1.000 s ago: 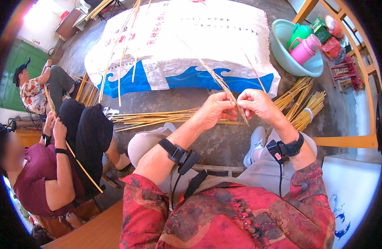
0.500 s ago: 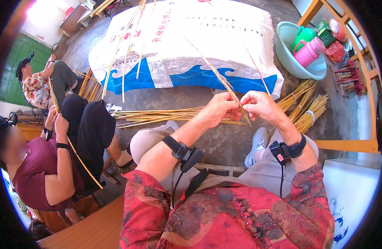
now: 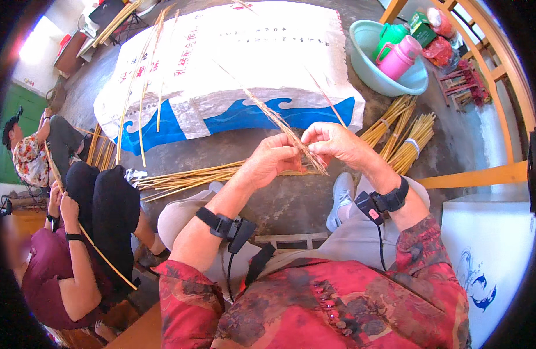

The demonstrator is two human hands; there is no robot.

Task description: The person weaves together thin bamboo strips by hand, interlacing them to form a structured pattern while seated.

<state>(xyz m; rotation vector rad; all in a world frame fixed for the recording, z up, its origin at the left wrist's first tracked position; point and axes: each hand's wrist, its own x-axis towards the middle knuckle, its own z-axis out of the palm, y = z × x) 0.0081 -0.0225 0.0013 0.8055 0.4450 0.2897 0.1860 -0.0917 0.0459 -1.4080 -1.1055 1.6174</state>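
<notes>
A dry, feathery straw stalk (image 3: 275,118) slants between my hands, its thin tip up and left over the white sheet and its bushy end just below my fingers. My left hand (image 3: 272,156) is closed, the fingertips pinching at the stalk near that bushy end. From the other side, my right hand (image 3: 336,144) pinches it with thumb and forefinger, the two hands almost touching. Below them on the floor lies a loose row of long straw stalks (image 3: 198,177). Both wrists wear black straps with small devices.
A white sheet with a blue wave band (image 3: 250,70) spreads ahead, with several stalks on it. Tied straw bundles (image 3: 412,145) lie to the right, near a pale green basin (image 3: 390,81) holding two flasks. At left, a seated person (image 3: 58,273) holds a long stalk (image 3: 99,250).
The whole view has swung slightly to the right, so the scene sits further left. Both hands stay on the same stalk, with only small finger shifts.
</notes>
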